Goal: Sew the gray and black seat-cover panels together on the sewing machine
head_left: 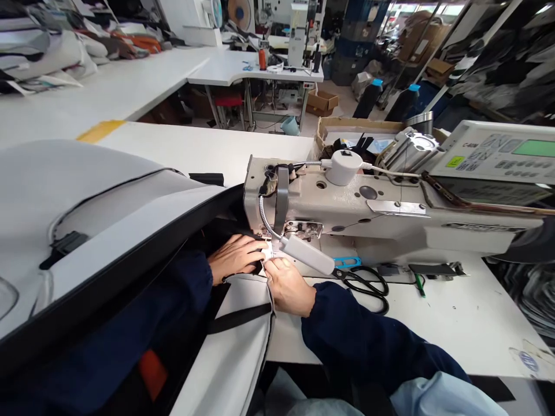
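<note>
A large grey fabric piece with black edging and straps (243,329), like an unfinished bag, lies over the left of the table and under the sewing machine (303,196). Reaching through its dark inside, my left hand (236,254) rests with fingers stretched out flat on the material beside the needle area. My right hand (288,286) is closed, thumb and fingers pinching the grey fabric's edge just in front of the presser foot. A small white piece (267,249) shows between the hands. The needle itself is hidden behind a white lamp head (307,254).
Right of my hands lie black-handled scissors (368,286), a blue plastic tool (347,262) and a green-handled tool (420,285). A control panel (498,153) stands on the right, before a cardboard box (323,133). Beyond is another sewing table (234,66).
</note>
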A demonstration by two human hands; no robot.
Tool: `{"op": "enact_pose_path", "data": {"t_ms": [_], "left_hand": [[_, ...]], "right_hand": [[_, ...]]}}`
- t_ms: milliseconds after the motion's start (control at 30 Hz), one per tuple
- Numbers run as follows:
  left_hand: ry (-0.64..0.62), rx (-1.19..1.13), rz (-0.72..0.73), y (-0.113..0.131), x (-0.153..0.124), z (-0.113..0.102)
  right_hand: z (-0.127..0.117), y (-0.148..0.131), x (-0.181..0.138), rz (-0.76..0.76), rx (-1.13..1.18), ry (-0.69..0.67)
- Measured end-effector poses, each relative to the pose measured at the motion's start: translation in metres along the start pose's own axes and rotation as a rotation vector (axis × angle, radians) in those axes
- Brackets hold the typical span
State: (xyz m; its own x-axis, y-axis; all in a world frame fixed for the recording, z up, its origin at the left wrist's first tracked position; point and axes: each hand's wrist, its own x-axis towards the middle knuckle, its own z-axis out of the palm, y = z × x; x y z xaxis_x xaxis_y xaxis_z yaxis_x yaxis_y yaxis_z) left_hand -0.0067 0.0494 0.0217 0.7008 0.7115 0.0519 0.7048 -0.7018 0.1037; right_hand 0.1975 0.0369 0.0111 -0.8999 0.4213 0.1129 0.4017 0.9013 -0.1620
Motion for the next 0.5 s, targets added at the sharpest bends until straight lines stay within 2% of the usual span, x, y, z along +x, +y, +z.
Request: {"op": "enact_pose_path", "data": {"t_ms": [200, 267, 367, 500], "left_hand": [[0.09, -0.133, 0.035, -0.009, 0.0, 0.008], [0.095, -0.165, 0.05, -0.013, 0.002, 0.008], [0.102, -0.199, 0.064, -0.016, 0.003, 0.01], [0.079, -0.219, 0.067, -0.02, 0.004, 0.012]], "right_hand": [[-0.007, 0.002, -0.018, 0.15, 0.451, 0.122], [-0.014, 0.001, -0.02, 0.148, 0.538, 0.131], [-0.019, 0.0, -0.018, 0.09, 0.523, 0.1], [-0.016, -0.002, -0.012, 0.056, 0.324, -0.008]]}}
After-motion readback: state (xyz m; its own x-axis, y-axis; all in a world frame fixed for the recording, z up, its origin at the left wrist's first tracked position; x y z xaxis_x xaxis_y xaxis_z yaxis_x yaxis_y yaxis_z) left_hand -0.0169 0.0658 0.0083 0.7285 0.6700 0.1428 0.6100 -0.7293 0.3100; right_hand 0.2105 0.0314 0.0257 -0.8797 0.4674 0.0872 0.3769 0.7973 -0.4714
